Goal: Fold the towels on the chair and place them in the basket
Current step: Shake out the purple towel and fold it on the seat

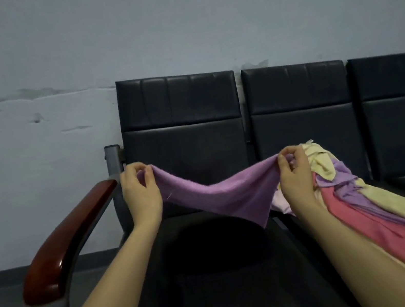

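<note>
Purple towel (230, 197) corners pinched, seat (217, 272) beneath

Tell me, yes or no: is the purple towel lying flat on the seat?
No. Both hands, left and right, pinch the purple towel in the air.

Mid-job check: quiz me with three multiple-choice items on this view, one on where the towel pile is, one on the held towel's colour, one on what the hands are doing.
1. The pile of towels lies
A. on the seat to the right
B. on the red armrest
C. on the floor

2. The held towel is
A. yellow
B. purple
C. pink

3. The left hand and right hand are
A. both hanging idle
B. each pinching an end of the towel
C. both pressing it flat on the seat

Answers: 1 A, the pile sits right of the hands on the dark seat; 2 B, the cloth sagging between the hands is purple; 3 B, fingers pinch each end in the air.
</note>
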`<action>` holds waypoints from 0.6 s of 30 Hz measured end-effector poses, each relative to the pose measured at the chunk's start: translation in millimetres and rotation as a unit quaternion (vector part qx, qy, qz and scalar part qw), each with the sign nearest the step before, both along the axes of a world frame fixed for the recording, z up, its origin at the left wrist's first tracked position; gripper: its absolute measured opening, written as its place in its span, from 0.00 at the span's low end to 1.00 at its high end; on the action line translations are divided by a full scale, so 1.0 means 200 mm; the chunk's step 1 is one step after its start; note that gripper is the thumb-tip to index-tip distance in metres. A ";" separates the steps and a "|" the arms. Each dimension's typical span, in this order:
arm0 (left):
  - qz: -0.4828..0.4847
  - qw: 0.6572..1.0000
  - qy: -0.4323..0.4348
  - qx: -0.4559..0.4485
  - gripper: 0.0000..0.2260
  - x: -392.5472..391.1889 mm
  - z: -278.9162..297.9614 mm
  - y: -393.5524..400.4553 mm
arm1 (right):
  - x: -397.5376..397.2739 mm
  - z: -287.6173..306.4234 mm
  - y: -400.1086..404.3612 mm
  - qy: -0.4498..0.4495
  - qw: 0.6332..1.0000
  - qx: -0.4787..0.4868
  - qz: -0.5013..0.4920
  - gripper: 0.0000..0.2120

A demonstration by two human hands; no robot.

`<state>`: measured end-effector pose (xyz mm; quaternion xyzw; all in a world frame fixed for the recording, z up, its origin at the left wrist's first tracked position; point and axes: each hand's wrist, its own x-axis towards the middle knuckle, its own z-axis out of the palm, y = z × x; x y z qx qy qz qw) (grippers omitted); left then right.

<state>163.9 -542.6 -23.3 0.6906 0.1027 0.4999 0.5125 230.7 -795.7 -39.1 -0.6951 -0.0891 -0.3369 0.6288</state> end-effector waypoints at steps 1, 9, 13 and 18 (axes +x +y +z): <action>0.002 1.000 0.015 -0.002 0.01 -0.02 -0.07 0.00 | -0.03 -0.06 -0.01 0.016 1.000 -0.010 0.003 0.05; 0.087 0.973 0.201 0.074 0.04 -0.10 -0.63 0.00 | -0.13 -0.58 -0.05 0.150 0.981 -0.106 -0.060 0.03; 0.078 0.930 0.313 0.174 0.06 -0.06 -0.78 0.03 | -0.10 -0.69 -0.03 0.244 0.943 -0.209 -0.084 0.06; 0.007 0.866 0.381 0.323 0.16 0.07 -0.85 0.06 | 0.03 -0.79 0.03 0.226 0.910 -0.346 -0.021 0.13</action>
